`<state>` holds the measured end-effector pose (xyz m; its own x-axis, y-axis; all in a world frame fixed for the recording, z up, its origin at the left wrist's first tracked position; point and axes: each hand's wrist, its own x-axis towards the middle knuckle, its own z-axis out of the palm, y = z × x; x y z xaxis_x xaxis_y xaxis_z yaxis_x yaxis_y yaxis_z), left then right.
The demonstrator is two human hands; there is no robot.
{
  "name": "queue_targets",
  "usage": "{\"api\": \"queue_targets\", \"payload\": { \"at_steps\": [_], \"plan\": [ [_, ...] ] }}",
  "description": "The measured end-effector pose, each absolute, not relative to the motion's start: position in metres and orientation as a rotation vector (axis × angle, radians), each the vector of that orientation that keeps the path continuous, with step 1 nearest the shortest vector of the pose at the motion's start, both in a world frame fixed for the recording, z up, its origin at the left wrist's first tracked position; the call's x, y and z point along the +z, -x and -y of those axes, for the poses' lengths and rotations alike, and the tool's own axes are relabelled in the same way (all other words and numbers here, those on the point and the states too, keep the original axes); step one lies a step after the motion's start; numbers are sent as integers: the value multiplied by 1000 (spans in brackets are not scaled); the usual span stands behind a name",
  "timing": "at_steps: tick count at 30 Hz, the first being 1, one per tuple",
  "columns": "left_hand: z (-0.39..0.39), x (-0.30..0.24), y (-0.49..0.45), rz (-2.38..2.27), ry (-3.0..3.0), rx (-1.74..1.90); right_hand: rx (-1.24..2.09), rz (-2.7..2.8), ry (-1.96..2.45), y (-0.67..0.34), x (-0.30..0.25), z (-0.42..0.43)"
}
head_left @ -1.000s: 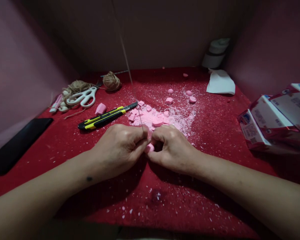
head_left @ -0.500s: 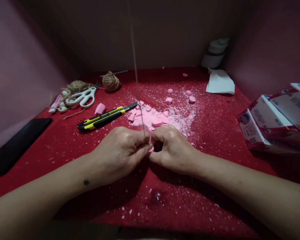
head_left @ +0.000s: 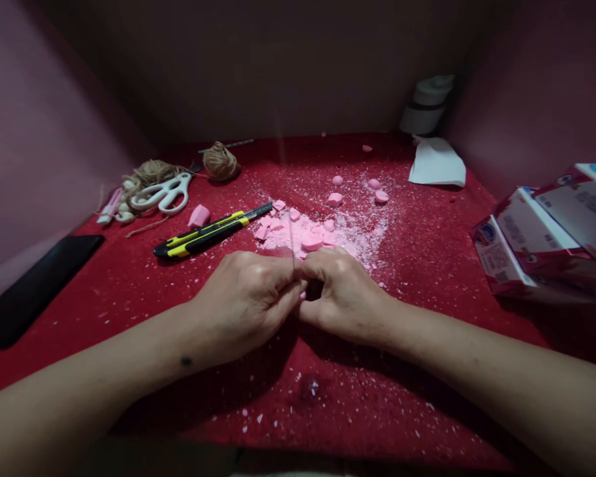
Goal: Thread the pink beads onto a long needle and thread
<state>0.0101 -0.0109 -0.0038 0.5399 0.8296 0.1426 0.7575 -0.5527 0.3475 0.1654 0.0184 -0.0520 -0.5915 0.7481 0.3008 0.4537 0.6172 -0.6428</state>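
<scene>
My left hand (head_left: 255, 295) is closed in a pinch at the centre, touching my right hand (head_left: 345, 295). A thin, pale, blurred line, a thread or a slim stick, rises from the left fingertips. Between both hands' fingers shows a bit of a small pink piece (head_left: 302, 295), which looks like soap; most of it is hidden. My right fingers curl round its other side. Just beyond the hands lies a heap of pink shavings and chunks (head_left: 312, 240). A black and yellow utility knife (head_left: 208, 237), blade out, rests left of the heap.
White scissors (head_left: 165, 193), a ball of twine (head_left: 220, 162), and a pink block (head_left: 199, 215) lie at the left. A black flat object (head_left: 40, 291) is near the left wall. Pink-and-white boxes (head_left: 531, 232), white paper (head_left: 437, 163) and a white container (head_left: 426, 106) stand right.
The thin line has swung slightly right at its lower end and looks shorter and fainter. My left hand has shifted a little to the right; the right hand has hardly moved.
</scene>
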Motion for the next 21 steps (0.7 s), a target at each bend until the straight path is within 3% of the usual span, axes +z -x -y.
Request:
{"api": "queue_targets", "payload": {
  "at_steps": [21],
  "plan": [
    [9, -4, -4, -1363, -2485, 400, 695, 2253, 950, -165, -52, -18]
  ]
}}
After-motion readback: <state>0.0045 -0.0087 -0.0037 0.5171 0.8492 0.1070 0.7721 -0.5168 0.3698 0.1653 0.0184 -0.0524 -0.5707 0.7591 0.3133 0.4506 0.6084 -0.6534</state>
